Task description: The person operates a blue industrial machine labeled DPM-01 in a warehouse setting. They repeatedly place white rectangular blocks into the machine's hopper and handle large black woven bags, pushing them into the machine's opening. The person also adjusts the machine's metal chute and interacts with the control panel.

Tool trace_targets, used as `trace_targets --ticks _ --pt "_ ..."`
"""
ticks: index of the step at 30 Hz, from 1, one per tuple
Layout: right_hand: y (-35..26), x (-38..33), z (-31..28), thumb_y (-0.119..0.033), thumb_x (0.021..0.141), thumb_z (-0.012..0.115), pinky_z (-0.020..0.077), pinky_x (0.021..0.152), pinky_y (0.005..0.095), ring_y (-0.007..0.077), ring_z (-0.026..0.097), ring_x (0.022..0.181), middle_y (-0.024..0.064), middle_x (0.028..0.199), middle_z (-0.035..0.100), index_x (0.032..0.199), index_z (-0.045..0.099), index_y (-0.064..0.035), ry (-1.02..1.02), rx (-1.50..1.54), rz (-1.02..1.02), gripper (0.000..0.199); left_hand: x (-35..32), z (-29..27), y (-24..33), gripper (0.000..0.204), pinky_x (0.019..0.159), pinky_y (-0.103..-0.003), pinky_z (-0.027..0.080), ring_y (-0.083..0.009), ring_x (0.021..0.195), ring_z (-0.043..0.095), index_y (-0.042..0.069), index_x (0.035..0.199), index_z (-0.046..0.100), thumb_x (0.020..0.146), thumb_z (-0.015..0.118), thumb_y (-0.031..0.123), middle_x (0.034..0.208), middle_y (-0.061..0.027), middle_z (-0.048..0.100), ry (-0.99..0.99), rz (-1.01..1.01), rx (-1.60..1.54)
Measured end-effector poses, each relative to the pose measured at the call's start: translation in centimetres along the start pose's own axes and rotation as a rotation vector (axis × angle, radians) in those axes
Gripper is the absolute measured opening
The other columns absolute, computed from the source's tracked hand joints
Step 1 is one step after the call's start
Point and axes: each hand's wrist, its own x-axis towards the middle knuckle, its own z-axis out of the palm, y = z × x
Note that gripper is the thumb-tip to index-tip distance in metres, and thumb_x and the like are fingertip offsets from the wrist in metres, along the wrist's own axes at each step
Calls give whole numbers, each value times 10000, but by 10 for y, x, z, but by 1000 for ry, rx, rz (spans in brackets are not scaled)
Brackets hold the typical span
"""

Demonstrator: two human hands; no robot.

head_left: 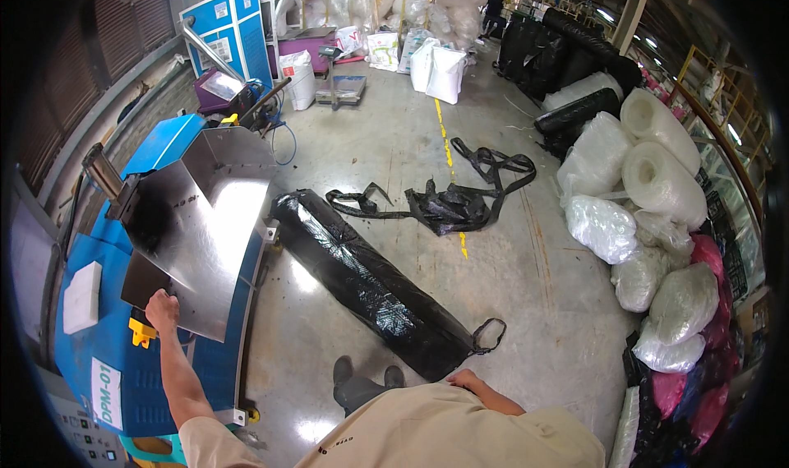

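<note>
On the left side, the steel chute (215,246) sits on top of the blue machine (160,386), sloping down toward the person. Left hand (163,310): narrow, fingers curled in at the chute's near left edge; can't tell whether it grips anything. Yellow fitting (142,331) just below that hand; white block (82,297) on the machine further left. Right hand (466,380): by the person's hip, partly behind the shirt (444,427), can't tell if wide or closed; nearest thing is the lower end of the black roll (370,279).

Black roll lies diagonally on the concrete floor (534,336), right of the machine, loop of black strap (491,335) at its near end. Beyond it, tangled black strips (450,207) across a yellow floor line (445,131). Far right: clear rolls (662,176) and stuffed clear bags (602,225), piled up. Back: white sacks (444,73), standing.
</note>
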Motion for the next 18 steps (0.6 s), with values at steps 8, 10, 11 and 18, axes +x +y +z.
trace_targets --ticks 8,10,11,18 --pt "38 40 -6 -271 913 750 589 865 297 188 772 952 32 1164 799 1392 702 -256 -115 -418 -75 482 7 14 16 187 820 -502 577 -405 879 738 41 862 752 862 631 183 920 -209 761 -16 26 -22" --pt "28 30 -8 -277 911 752 587 859 296 182 770 941 36 1156 800 1359 725 -260 -111 -416 -84 448 5 9 16 183 824 -502 576 -405 881 738 41 857 749 861 632 182 919 -208 761 -9 20 -24" --pt "14 19 -7 -282 911 753 586 856 294 178 769 937 36 1152 801 1338 739 -260 -114 -412 -87 428 2 4 12 181 826 -502 576 -404 882 738 41 854 747 860 632 181 918 -207 762 -3 10 -15" --pt "25 27 -6 -336 901 757 577 844 294 166 760 942 8 1140 803 1266 777 -257 -70 -397 -62 374 3 9 14 170 817 -500 573 -405 874 734 45 833 733 859 629 177 912 -200 758 8 27 -27"
